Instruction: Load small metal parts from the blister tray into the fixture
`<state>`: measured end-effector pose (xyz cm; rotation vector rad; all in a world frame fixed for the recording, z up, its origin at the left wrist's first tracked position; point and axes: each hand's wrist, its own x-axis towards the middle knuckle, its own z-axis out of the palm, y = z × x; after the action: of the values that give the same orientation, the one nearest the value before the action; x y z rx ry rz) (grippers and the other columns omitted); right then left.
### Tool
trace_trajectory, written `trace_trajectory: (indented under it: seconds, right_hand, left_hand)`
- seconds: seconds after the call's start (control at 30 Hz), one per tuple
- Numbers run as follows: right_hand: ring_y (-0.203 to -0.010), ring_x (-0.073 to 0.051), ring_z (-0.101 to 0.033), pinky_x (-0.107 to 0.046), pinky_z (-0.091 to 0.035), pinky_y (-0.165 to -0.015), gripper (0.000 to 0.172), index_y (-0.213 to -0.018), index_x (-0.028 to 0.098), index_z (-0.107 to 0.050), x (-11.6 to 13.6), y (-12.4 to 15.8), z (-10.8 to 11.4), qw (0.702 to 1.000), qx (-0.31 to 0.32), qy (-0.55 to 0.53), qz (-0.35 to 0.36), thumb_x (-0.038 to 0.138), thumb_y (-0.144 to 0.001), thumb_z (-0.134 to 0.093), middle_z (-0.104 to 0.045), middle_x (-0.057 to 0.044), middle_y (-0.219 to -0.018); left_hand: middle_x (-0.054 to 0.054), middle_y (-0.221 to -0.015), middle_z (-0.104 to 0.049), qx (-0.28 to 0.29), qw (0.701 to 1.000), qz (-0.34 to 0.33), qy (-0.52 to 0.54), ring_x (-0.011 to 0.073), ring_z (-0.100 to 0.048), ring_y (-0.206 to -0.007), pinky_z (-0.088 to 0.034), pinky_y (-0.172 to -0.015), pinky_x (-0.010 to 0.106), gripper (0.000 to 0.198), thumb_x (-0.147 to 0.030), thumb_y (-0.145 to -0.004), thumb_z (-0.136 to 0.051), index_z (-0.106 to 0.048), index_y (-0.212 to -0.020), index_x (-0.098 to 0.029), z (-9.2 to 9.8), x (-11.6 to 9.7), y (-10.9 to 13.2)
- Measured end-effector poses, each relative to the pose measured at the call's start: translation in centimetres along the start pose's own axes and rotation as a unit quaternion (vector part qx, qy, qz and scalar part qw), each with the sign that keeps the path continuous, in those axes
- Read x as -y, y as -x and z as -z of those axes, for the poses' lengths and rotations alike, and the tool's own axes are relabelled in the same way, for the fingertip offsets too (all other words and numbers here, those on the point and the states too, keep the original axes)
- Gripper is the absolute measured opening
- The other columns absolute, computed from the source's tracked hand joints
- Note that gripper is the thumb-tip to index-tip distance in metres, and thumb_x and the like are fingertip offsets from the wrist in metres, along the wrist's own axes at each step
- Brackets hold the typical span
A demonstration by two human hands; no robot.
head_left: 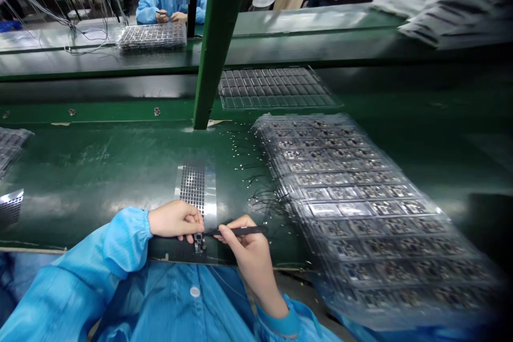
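My left hand [176,220] rests at the near edge of the green bench, fingers pinched on a small dark part [199,242] below a shiny strip of tiny squares [196,188]. My right hand [244,246] is closed round black tweezers [240,231] whose tip points left at that small part. Both sleeves are light blue.
A stack of clear trays [360,208] filled with small boards lies to the right. Loose thin wires [260,192] lie beside it. A green post [214,43] rises ahead. An empty grid tray [274,87] and another tray stack [152,37] sit beyond. A person in blue [172,2] works opposite.
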<state>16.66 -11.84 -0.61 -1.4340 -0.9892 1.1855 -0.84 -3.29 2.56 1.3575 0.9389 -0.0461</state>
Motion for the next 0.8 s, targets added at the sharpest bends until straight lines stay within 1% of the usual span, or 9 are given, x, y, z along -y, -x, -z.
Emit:
trace_trajectory:
  seconds: [0.23,0.37,0.57,0.67,0.8]
  right_hand:
    - [-0.061,-0.019,-0.065,-0.027,-0.052,-0.057,0.028,-0.069,0.019,-0.055,0.1,0.0,-0.1,1.0,-0.002,0.01,0.003,0.042,-0.075,-0.069,-0.062,-0.001,-0.063]
    - [-0.062,-0.019,-0.066,-0.028,-0.052,-0.058,0.026,-0.07,0.019,-0.055,-0.1,0.0,-0.1,1.0,-0.001,0.014,0.007,0.04,-0.076,-0.069,-0.062,-0.001,-0.064]
    - [-0.062,-0.019,-0.066,-0.028,-0.052,-0.058,0.026,-0.071,0.019,-0.054,-0.2,0.1,-0.1,1.0,-0.002,0.01,0.008,0.04,-0.076,-0.069,-0.061,0.0,-0.064]
    - [-0.062,-0.019,-0.066,-0.028,-0.052,-0.059,0.026,-0.071,0.019,-0.054,-0.2,0.1,-0.1,1.0,0.0,0.008,0.007,0.04,-0.076,-0.069,-0.06,0.0,-0.064]
    - [-0.063,-0.019,-0.065,-0.027,-0.051,-0.059,0.026,-0.071,0.019,-0.053,-0.4,0.1,-0.1,1.0,-0.001,0.019,0.012,0.04,-0.077,-0.068,-0.059,0.0,-0.065]
  left_hand:
    - [-0.003,-0.056,-0.06,0.0,1.0,-0.002,-0.007,0.0085,-0.059,-0.048,-0.046,-0.046,0.017,0.01,-0.022,-0.082,-0.056,-0.056,-0.078,-0.013,0.0,-0.2,0.1]
    - [-0.003,-0.056,-0.06,0.002,1.0,-0.004,-0.005,0.009,-0.059,-0.048,-0.046,-0.046,0.018,0.011,-0.024,-0.081,-0.059,-0.056,-0.077,-0.013,0.0,-0.1,0.1]
    - [-0.002,-0.058,-0.062,0.005,1.0,-0.028,-0.004,0.0098,-0.06,-0.05,-0.048,-0.047,0.019,0.018,-0.031,-0.079,-0.062,-0.058,-0.079,-0.013,0.1,0.5,-0.1]
    - [-0.001,-0.058,-0.063,0.001,0.999,-0.042,-0.016,0.0096,-0.059,-0.05,-0.047,-0.046,0.018,0.017,-0.029,-0.077,-0.063,-0.059,-0.079,-0.013,0.1,0.8,-0.2]
    - [-0.002,-0.056,-0.062,-0.022,0.996,-0.067,-0.045,0.0089,-0.057,-0.049,-0.044,-0.047,0.017,0.01,-0.023,-0.077,-0.061,-0.059,-0.077,-0.013,-0.1,0.8,-0.2]
